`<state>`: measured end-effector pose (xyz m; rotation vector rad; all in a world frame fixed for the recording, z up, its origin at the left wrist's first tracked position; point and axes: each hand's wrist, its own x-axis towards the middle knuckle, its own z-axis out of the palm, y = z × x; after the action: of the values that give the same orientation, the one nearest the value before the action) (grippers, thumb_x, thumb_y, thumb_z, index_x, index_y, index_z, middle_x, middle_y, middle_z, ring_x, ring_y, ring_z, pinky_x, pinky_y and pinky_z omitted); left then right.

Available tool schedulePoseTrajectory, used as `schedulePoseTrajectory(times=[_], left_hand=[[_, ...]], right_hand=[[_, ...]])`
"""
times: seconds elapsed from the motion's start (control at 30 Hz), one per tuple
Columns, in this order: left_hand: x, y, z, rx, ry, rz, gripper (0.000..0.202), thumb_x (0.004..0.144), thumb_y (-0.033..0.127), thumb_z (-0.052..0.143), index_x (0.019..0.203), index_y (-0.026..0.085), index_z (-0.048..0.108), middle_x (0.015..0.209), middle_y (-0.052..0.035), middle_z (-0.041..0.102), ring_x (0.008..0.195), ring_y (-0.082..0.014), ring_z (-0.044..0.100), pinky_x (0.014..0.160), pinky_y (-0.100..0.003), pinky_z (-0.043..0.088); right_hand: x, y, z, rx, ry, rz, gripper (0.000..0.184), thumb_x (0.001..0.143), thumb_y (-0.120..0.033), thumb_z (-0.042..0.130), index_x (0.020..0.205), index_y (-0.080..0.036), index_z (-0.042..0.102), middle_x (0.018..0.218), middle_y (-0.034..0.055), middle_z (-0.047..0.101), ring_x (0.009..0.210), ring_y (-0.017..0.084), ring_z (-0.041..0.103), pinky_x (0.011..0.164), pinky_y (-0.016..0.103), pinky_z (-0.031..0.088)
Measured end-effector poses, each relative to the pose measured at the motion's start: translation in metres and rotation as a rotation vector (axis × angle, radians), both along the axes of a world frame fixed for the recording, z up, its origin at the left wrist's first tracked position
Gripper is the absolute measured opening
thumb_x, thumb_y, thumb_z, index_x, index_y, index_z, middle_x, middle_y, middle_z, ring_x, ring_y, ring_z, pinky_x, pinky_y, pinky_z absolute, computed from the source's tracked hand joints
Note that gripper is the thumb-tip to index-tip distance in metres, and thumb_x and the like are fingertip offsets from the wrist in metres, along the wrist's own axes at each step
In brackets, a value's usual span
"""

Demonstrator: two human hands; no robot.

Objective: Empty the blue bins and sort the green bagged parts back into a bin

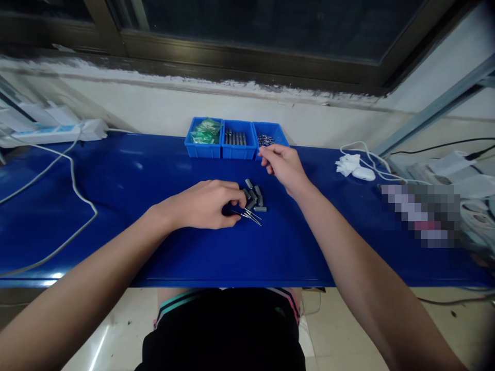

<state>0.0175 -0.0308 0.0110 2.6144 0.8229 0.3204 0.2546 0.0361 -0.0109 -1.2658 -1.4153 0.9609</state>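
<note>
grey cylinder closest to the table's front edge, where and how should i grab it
Probably pinch its right end, coming from the right: the grey cylinder lies flat, that end pointing away from the other cylinders, while the left hand and metal rods crowd its left.

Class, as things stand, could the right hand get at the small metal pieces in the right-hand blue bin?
Probably yes: the right hand appears close to the near edge of the blue bin, whose top is open above the small metal pieces. Its pinched fingers might need to open first.
</note>
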Motion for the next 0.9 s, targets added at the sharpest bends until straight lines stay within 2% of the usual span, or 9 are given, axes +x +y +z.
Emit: schedulePoseTrajectory(times=[0.1,0.23,0.47,0.6,0.7,0.8,0.9], left_hand=[[0.002,0.0,-0.002,-0.017,0.022,-0.028,0.013,0.089,0.02,0.066,0.095,0.025,0.076,0.102,-0.0013,0.073,0.084,-0.0169,0.068,0.073,-0.031,0.049],[0.004,0.0,0.0,-0.022,0.065,-0.009,0.008,0.085,0.018,0.067,0.082,0.023,0.072,0.092,-0.0001,0.071,0.074,-0.0157,0.064,0.065,-0.031,0.044],[-0.006,0.005,0.005,0.045,0.182,0.138,0.009,0.08,0.025,0.066,0.072,0.022,0.064,0.085,-0.0017,0.07,0.068,-0.0189,0.061,0.059,-0.032,0.037],[-0.011,0.009,0.004,0.07,0.199,0.209,0.01,0.08,0.028,0.066,0.071,0.023,0.065,0.084,-0.0027,0.071,0.066,-0.0204,0.061,0.058,-0.032,0.036],[-0.013,0.011,0.005,0.091,0.162,0.238,0.01,0.081,0.029,0.065,0.074,0.023,0.067,0.085,-0.0031,0.073,0.068,-0.0208,0.063,0.06,-0.032,0.04],[-0.016,0.014,0.007,0.085,0.088,0.259,0.01,0.082,0.029,0.063,0.078,0.022,0.068,0.083,-0.0026,0.074,0.071,-0.0204,0.066,0.065,-0.032,0.045],[-0.018,0.017,0.009,0.077,-0.011,0.255,0.011,0.083,0.027,0.061,0.08,0.021,0.07,0.079,-0.0017,0.073,0.071,-0.0189,0.066,0.069,-0.031,0.047]], right_hand=[[-0.003,-0.002,-0.001,0.026,-0.029,0.035,0.026,0.092,-0.042,0.072,0.075,-0.022,0.07,0.069,-0.0003,0.064,0.053,0.01,0.048,0.054,0.03,0.036],[-0.004,-0.004,-0.001,0.06,-0.081,0.053,0.026,0.092,-0.04,0.07,0.074,-0.022,0.068,0.069,-0.0004,0.064,0.056,0.011,0.048,0.058,0.031,0.038],[-0.011,-0.013,0.0,0.09,-0.179,0.124,0.028,0.094,-0.045,0.069,0.077,-0.023,0.067,0.073,0.0006,0.066,0.063,0.014,0.054,0.065,0.033,0.042],[-0.016,-0.024,0.005,0.158,-0.287,0.246,0.026,0.094,-0.046,0.068,0.084,-0.023,0.072,0.079,0.0026,0.07,0.071,0.017,0.059,0.068,0.035,0.044],[-0.019,-0.031,0.008,0.26,-0.466,0.41,0.023,0.093,-0.046,0.07,0.096,-0.024,0.078,0.095,0.0045,0.076,0.089,0.022,0.064,0.084,0.04,0.046],[-0.022,-0.033,0.007,0.354,-0.602,0.531,0.019,0.093,-0.04,0.071,0.102,-0.025,0.079,0.109,0.0053,0.077,0.11,0.026,0.063,0.103,0.045,0.039],[-0.025,-0.032,0.004,0.351,-0.61,0.544,0.015,0.097,-0.034,0.066,0.097,-0.026,0.078,0.108,0.004,0.076,0.11,0.026,0.062,0.104,0.045,0.038]])
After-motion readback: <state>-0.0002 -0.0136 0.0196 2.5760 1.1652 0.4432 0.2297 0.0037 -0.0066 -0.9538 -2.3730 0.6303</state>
